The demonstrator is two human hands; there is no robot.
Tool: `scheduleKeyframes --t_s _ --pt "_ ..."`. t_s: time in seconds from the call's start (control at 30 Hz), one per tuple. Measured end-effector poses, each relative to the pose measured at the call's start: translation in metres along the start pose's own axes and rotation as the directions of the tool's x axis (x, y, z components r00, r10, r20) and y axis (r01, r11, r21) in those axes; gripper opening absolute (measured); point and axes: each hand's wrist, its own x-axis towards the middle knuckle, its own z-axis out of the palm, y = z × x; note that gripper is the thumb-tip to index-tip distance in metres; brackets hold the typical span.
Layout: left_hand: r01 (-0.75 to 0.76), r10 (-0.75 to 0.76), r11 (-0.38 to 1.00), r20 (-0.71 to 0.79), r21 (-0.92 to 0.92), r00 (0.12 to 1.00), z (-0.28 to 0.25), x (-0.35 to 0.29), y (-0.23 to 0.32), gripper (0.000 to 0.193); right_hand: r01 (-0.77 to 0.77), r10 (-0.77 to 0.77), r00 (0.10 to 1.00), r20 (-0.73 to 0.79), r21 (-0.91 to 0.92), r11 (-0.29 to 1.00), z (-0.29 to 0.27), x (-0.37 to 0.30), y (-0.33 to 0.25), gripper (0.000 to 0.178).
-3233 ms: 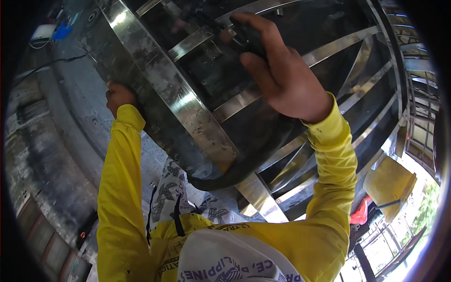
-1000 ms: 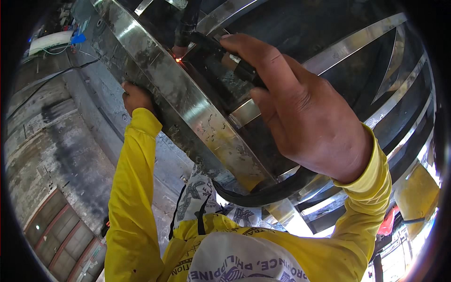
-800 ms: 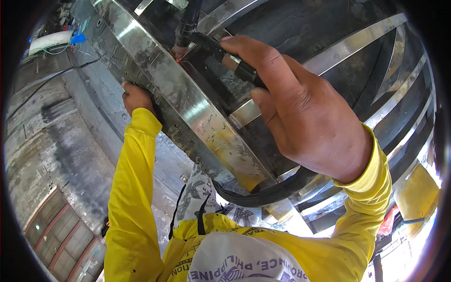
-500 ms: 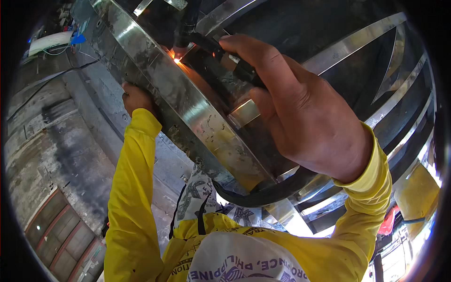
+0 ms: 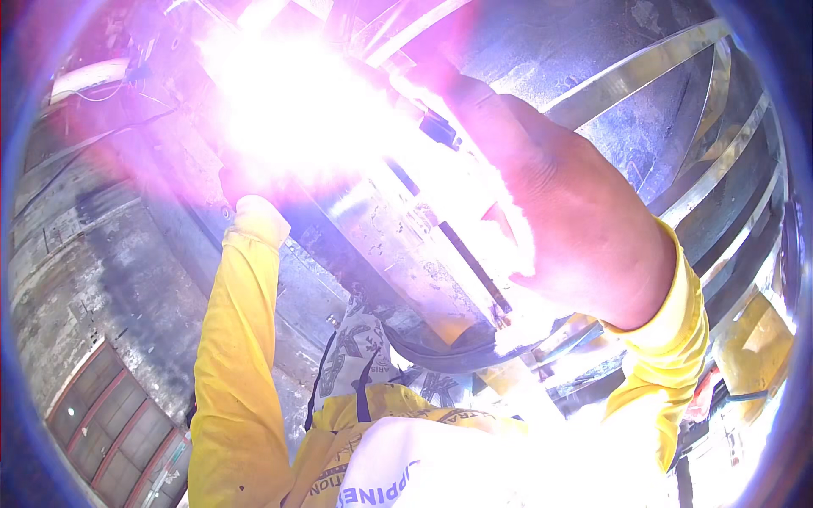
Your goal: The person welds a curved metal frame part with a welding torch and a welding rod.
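A blinding white-violet glare covers the upper left of the view, over the weld spot and most of the welding torch [image 5: 438,129]. My right hand [image 5: 580,216] is closed around the torch handle, with its fingers partly bleached out by the light. Below the glare runs a shiny flat metal band [image 5: 398,245] along the rim of the workpiece. My left hand [image 5: 243,182] is at the outer side of that rim, and its fingers are lost in the brightness.
Curved metal strips [image 5: 639,72] cross the dark rounded workpiece on the right. A worn concrete floor [image 5: 152,279] stretches along the left, with a red-barred grate [image 5: 110,415] at lower left. At the right edge sits a yellowish container [image 5: 749,356].
The small orange glow at the torch tip has become a huge bright arc that washes out the torch and my left hand. Both arms stay nearly where they were.
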Motion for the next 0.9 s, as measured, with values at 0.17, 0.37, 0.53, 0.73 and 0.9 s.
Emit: scheduleKeyframes --t_s 0.17,0.37,0.53,0.73,0.9 --pt "-0.019 0.025 0.996 -0.060 0.091 0.998 0.012 -0.017 0.002 0.091 0.000 0.004 0.997 -0.074 0.061 0.998 0.002 -0.003 0.002 0.069" --pt "-0.045 0.084 0.970 -0.155 0.240 0.984 0.016 -0.036 0.013 0.097 -0.034 0.036 0.997 -0.067 0.039 0.999 0.001 -0.002 -0.001 0.065" --pt "-0.020 0.063 0.972 -0.175 0.235 0.983 0.014 -0.040 0.016 0.096 -0.056 0.055 0.997 -0.055 -0.008 0.998 0.004 -0.002 0.000 0.065" --pt "-0.025 0.048 0.986 -0.135 0.167 0.990 0.017 -0.030 0.010 0.096 -0.110 0.108 0.994 0.017 0.110 0.988 -0.002 -0.001 -0.002 0.071" --pt "-0.029 0.044 0.992 -0.119 0.125 0.992 0.010 -0.024 0.005 0.096 -0.012 0.017 0.997 -0.070 0.071 0.997 0.005 -0.002 0.003 0.071"
